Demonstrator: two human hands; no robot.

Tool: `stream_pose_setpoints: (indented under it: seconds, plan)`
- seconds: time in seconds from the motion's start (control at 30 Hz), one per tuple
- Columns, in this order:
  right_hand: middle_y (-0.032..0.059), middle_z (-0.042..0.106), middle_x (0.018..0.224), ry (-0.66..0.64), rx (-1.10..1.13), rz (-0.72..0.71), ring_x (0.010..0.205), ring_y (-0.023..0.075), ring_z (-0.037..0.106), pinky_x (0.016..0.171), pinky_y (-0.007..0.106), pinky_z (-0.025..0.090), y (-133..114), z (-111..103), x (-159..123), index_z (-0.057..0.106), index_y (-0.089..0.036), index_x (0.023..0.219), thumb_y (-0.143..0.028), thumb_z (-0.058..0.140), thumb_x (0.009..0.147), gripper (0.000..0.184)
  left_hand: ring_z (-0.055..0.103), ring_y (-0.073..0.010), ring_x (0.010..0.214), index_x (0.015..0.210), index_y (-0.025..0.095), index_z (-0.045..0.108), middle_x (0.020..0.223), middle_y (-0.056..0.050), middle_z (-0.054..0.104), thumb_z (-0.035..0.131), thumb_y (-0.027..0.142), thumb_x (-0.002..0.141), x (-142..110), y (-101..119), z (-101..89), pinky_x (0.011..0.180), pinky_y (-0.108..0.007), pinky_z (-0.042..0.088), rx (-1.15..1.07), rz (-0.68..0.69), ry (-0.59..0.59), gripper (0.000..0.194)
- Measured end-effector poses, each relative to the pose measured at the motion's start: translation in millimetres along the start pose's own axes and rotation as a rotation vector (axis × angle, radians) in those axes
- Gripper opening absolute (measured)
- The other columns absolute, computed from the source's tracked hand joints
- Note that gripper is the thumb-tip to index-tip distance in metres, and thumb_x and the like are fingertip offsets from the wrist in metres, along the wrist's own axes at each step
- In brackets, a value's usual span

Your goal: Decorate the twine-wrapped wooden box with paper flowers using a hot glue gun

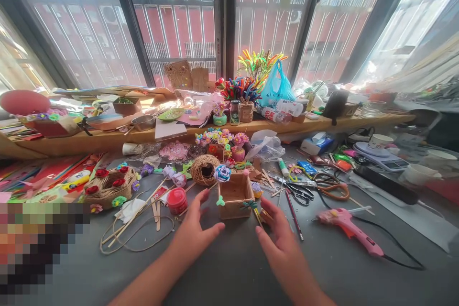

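Note:
A small brown cardboard box [234,211] with an open top stands on the grey table between my hands. A blue-and-white flower [223,173] sits at its back left corner, and a mint-green piece and a dark teal one decorate its front. My left hand [195,227] is at the box's left, fingers apart and holding nothing. On the other side, my right hand [278,234] has its thumb and fingers spread, also with nothing in it. Both hands appear apart from the box. A red tub [177,201] is near my left fingers.
A pink glue gun [353,229] lies at the right with its black cord. Scissors [301,193] and a dark red pencil [294,215] are nearer the box. A twine ball [205,170] sits behind it. At the left is a flower-trimmed woven basket [107,196].

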State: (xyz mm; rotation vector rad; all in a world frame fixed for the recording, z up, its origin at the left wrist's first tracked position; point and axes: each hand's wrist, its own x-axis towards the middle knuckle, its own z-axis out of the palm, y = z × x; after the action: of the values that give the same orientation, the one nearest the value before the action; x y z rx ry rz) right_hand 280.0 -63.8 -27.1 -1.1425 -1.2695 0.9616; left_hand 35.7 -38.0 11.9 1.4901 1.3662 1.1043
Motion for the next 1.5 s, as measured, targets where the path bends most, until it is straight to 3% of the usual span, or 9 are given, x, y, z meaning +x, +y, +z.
stream_pose_setpoints:
  seconds: [0.1,0.17,0.4,0.6,0.8,1.07,1.23,1.37,1.5]
  plan:
    - [0.0121,0.049,0.163,-0.050,0.088,-0.012,0.149,0.0307,0.050,0.126,0.056,0.038,0.6,6.1,22.8,0.043,-0.030,0.154,-0.030,0.066,0.095,0.064,0.032,-0.0414,0.159,0.169,0.022,0.011,0.176,-0.022,0.022,0.091,0.036,0.068,15.8,-3.6,20.4,0.124,-0.058,0.038,-0.070,-0.038,0.004,0.130]
    - [0.0134,0.050,0.163,-0.062,0.145,-0.005,0.151,0.0306,0.048,0.127,0.056,0.036,0.3,9.5,36.5,0.043,-0.029,0.153,-0.030,0.070,0.091,0.067,0.033,-0.0428,0.159,0.170,0.020,0.002,0.176,-0.024,0.021,0.092,0.032,0.065,22.7,-4.3,26.7,0.124,-0.059,0.038,-0.116,-0.072,-0.007,0.139]
    - [0.0095,0.059,0.155,-0.162,0.161,-0.021,0.146,0.0289,0.054,0.123,0.051,0.043,-22.9,7.1,50.1,0.053,-0.030,0.148,-0.018,0.071,0.084,0.067,0.061,-0.0409,0.137,0.156,0.021,0.048,0.156,-0.017,0.058,0.088,0.032,0.071,25.0,5.2,25.7,0.118,-0.055,0.047,-0.121,-0.064,-0.029,0.095]
    - [0.0074,0.059,0.153,-0.173,0.054,-0.117,0.132,0.0302,0.060,0.116,0.050,0.046,-50.2,-1.4,34.9,0.050,-0.033,0.152,-0.030,0.074,0.089,0.067,0.064,-0.0407,0.133,0.158,0.027,0.047,0.152,-0.016,0.062,0.094,0.049,0.068,15.8,9.3,12.4,0.108,-0.050,0.055,-0.282,-0.057,0.087,0.104]
    - [0.0081,0.060,0.147,-0.135,0.154,-0.163,0.122,0.0288,0.062,0.104,0.045,0.052,-58.1,14.6,24.1,0.053,-0.032,0.147,-0.044,0.074,0.092,0.060,0.065,-0.0434,0.131,0.138,0.027,0.065,0.129,-0.012,0.076,0.095,0.056,0.064,6.9,14.9,8.8,0.104,-0.050,0.057,-0.518,-0.118,0.054,0.085]
    - [0.0072,0.065,0.122,0.018,0.215,-0.031,0.106,0.0271,0.064,0.093,0.043,0.054,-50.1,33.0,24.0,0.062,-0.028,0.126,-0.052,0.072,0.091,0.043,0.060,-0.0441,0.137,0.156,0.034,0.044,0.146,-0.011,0.067,0.097,0.058,0.061,-1.2,2.0,19.4,0.111,-0.052,0.054,-0.597,-0.087,0.005,0.112]
    - [0.0060,0.066,0.117,0.060,0.219,0.028,0.105,0.0268,0.063,0.091,0.042,0.053,-48.1,34.9,24.9,0.061,-0.028,0.122,-0.051,0.074,0.090,0.041,0.060,-0.0458,0.136,0.158,0.032,0.043,0.147,-0.014,0.066,0.095,0.065,0.060,-1.7,0.1,20.0,0.110,-0.054,0.053,-0.527,-0.064,-0.002,0.116]
    - [0.0073,0.066,0.119,0.024,0.240,0.032,0.103,0.0266,0.064,0.087,0.040,0.055,-49.1,34.8,24.6,0.061,-0.028,0.124,-0.051,0.073,0.091,0.042,0.058,-0.0459,0.139,0.155,0.031,0.047,0.148,-0.013,0.066,0.094,0.064,0.063,-0.9,-5.5,18.0,0.111,-0.053,0.053,-0.551,-0.075,-0.014,0.109]
    - [0.0088,0.065,0.127,-0.034,0.172,-0.179,0.106,0.0263,0.064,0.092,0.042,0.055,-53.6,32.6,20.3,0.063,-0.028,0.130,-0.041,0.072,0.092,0.041,0.057,-0.0435,0.140,0.142,0.027,0.062,0.140,-0.012,0.071,0.082,0.070,0.074,5.9,-12.6,12.7,0.116,-0.055,0.048,-0.717,-0.132,-0.070,0.083]
